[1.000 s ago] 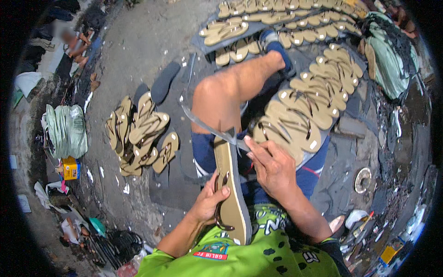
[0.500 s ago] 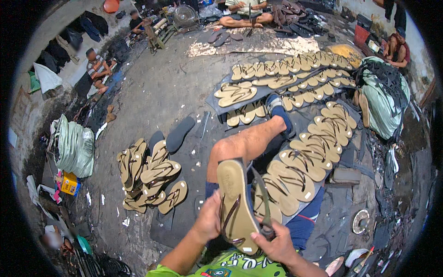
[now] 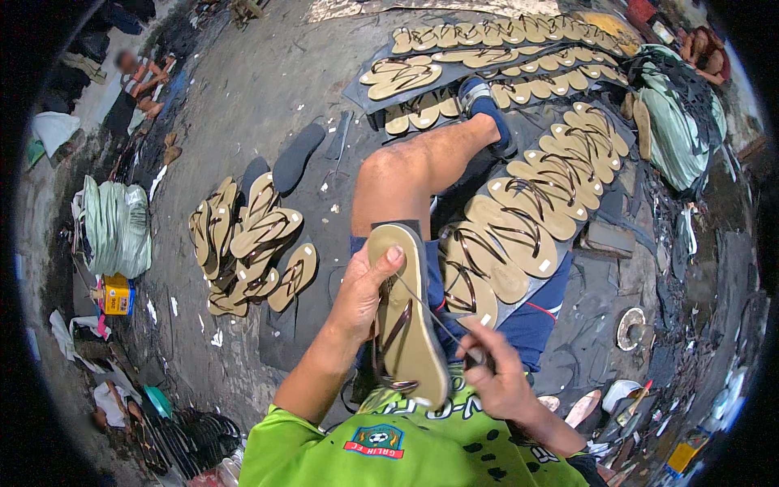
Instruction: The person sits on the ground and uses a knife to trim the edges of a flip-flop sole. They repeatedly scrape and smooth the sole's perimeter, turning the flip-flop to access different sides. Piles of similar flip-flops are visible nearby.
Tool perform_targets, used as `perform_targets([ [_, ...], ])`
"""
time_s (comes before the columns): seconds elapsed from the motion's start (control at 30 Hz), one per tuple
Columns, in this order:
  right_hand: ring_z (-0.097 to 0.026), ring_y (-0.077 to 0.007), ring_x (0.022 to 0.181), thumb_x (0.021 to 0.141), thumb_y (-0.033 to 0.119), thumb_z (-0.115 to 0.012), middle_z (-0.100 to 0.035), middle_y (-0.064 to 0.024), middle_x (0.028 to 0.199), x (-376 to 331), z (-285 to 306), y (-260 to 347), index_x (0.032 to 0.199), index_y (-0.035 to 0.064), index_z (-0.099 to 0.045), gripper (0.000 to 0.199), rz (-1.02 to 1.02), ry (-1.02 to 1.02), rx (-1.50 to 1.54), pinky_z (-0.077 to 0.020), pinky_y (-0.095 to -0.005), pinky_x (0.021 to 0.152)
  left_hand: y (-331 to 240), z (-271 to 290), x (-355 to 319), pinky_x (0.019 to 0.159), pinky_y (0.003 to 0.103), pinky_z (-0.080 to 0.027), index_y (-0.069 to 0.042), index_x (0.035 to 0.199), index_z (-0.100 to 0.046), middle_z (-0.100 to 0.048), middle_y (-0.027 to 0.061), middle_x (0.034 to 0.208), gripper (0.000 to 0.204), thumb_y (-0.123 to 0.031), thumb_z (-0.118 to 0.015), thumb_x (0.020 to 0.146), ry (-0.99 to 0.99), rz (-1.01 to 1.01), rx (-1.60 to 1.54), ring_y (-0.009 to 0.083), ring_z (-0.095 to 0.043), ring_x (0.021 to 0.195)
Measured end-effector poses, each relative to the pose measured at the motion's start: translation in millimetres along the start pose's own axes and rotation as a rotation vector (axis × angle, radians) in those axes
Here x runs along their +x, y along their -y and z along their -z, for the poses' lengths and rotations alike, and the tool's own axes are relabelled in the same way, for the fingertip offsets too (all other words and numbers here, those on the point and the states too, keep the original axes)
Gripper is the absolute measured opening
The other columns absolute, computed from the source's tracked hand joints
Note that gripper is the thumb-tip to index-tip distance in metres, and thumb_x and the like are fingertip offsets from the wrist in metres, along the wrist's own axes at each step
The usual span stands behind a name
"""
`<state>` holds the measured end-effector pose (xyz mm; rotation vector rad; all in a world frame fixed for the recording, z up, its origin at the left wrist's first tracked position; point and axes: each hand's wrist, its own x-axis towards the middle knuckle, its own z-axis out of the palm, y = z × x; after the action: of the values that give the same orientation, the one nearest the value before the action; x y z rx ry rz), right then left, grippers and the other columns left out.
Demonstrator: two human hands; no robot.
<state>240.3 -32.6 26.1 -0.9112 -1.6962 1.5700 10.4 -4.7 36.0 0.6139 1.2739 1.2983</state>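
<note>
My left hand (image 3: 355, 294) grips a tan flip-flop (image 3: 423, 345) with dark brown, shiny straps, its thumb pressed on the footbed at the far end. Dark sheet material juts out past that end of the sole. The near end rests close to my green shirt. In my right hand (image 3: 501, 375) is a knife (image 3: 432, 313). Its blade, seen nearly edge-on as a thin line, slants up and left across the flip-flop's right edge toward my left thumb. My right fingers are wrapped round the handle and hide most of it.
Finished-looking flip-flops (image 3: 507, 252) overlap in a row beside my right leg, with more rows (image 3: 503, 36) beyond my foot. Left lies a loose pile of flip-flops (image 3: 264, 235) and a dark sole (image 3: 298, 157). Pale green sacks (image 3: 114, 227) stand at the left, another right. Other people sit farther off.
My left hand has slid up to the flip-flop's far end. The knife has turned from broadside to edge-on, its blade now across the sole's edge. The view has tilted downward.
</note>
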Motion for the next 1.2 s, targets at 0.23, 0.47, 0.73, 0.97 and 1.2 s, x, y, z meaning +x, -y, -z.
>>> perform_targets([
  [0.23, -0.059, -0.0275, 0.074, 0.071, 0.004, -0.073, -0.059, -0.0116, 0.09, 18, 13, -27, 0.119, 0.013, -0.062, 0.051, 0.236, -0.148, -0.655, -0.0494, -0.0359, 0.063, 19, 18, -4, 0.058, 0.029, -0.053, -0.006, 0.097, -0.057, -0.062, 0.0074, 0.081, 0.045, -0.049, -0.061, 0.086, 0.154, 0.186, -0.229, 0.0167, -0.063, 0.066],
  [0.47, -0.059, -0.0251, 0.073, 0.071, 0.01, -0.074, -0.058, -0.0087, 0.087, 33, 25, -27, 0.117, 0.018, -0.063, 0.048, 0.237, -0.16, -0.802, -0.049, -0.0357, 0.063, 17, 13, 4, 0.06, 0.032, -0.056, -0.004, 0.097, -0.055, -0.061, 0.0086, 0.079, 0.043, -0.044, -0.063, 0.085, 0.225, 0.26, -0.256, 0.0186, -0.064, 0.067],
  [0.73, -0.059, -0.0274, 0.066, 0.08, 0.01, -0.069, -0.058, -0.0074, 0.081, 87, 45, 13, 0.121, 0.0202, -0.062, 0.043, 0.064, 0.1, -0.653, -0.0496, -0.0372, 0.059, 8, 16, 20, 0.059, 0.032, -0.057, 0.0, 0.097, -0.056, -0.062, 0.0096, 0.075, 0.045, -0.041, -0.068, 0.081, 0.285, 0.326, -0.231, 0.0183, -0.064, 0.062],
  [0.97, -0.057, -0.0305, 0.068, 0.083, 0.013, -0.066, -0.057, -0.0087, 0.077, 130, 65, 41, 0.125, 0.0186, -0.058, 0.043, -0.048, 0.413, -0.611, -0.0463, -0.0392, 0.058, 10, 17, 24, 0.063, 0.025, -0.05, 0.0, 0.1, -0.062, -0.066, 0.0042, 0.083, 0.032, -0.029, -0.066, 0.086, 0.372, 0.385, -0.162, 0.0113, -0.061, 0.069],
  [1.2, -0.06, -0.0316, 0.074, 0.083, 0.013, -0.059, -0.059, -0.01, 0.081, 166, 66, 43, 0.12, 0.0123, -0.06, 0.037, 0.008, 0.582, -0.644, -0.0479, -0.0402, 0.061, 9, 8, 27, 0.068, 0.023, -0.046, -0.003, 0.099, -0.063, -0.063, 0.0001, 0.085, 0.019, -0.02, -0.064, 0.089, 0.437, 0.347, -0.1, 0.0069, -0.056, 0.076],
])
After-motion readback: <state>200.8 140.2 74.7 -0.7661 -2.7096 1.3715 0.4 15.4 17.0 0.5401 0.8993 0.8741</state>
